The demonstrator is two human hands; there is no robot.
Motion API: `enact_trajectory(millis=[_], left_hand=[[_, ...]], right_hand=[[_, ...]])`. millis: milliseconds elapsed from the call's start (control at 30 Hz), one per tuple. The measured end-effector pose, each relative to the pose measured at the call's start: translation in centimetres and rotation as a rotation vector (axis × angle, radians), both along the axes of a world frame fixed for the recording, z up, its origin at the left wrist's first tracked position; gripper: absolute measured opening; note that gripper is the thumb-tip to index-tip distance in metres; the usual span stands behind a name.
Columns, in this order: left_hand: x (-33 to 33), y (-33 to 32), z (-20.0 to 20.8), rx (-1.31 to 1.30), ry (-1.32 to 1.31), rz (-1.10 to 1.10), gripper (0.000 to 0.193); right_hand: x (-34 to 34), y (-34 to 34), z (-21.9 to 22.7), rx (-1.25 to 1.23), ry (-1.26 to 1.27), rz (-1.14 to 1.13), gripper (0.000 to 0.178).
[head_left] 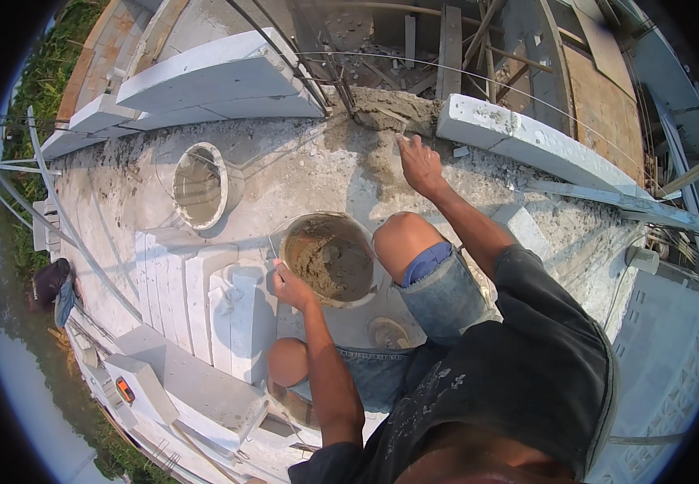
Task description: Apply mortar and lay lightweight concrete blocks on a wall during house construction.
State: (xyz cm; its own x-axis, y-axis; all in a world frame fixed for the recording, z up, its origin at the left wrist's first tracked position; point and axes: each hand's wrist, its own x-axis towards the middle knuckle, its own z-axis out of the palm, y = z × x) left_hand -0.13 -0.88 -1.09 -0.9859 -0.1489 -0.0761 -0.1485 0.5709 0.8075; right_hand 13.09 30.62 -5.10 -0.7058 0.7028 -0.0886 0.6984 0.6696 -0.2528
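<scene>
My right hand (420,165) is closed on a trowel (395,117), whose blade is over the wet mortar (404,111) spread between two rows of white blocks. Most of its handle is hidden inside my fist. My left hand (291,286) is closed at the left side of a round bucket (285,242), on its thin wire handle. Grey-brown mortar (329,258) lies inside this bucket, just in front of my bent knees. Right of the mortar bed runs a white block (519,133); left of it, more white blocks (212,73) stand in a row.
A second bucket (222,185) stands on the concrete floor (301,173) to the left. White blocks (176,282) are stacked beside my left arm. Steel bars (293,60) rise by the wall line, and a string (438,63) stretches across. Someone bends at the far left edge.
</scene>
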Motion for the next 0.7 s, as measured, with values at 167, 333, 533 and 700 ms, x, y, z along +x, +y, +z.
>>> enact_trajectory(millis=[167,333,533,700], left_hand=[[-0.1,0.6,0.3,0.143,-0.093,0.018,0.053],[0.5,0.3,0.5,0.031,-0.027,-0.006,0.054],[0.0,0.3,0.1,0.066,-0.043,-0.005,0.053],[0.3,1.2,0.6,0.101,-0.065,-0.035,0.052]], right_hand=[[2.7,-3.0,-1.2,-0.318,-0.199,0.087,0.052],[2.8,-0.8,-3.3,-0.324,-0.033,0.048,0.054],[7.6,0.1,-3.5,-0.318,-0.055,-0.183,0.064],[4.3,-0.7,-4.6,-0.408,0.116,-0.212,0.064]])
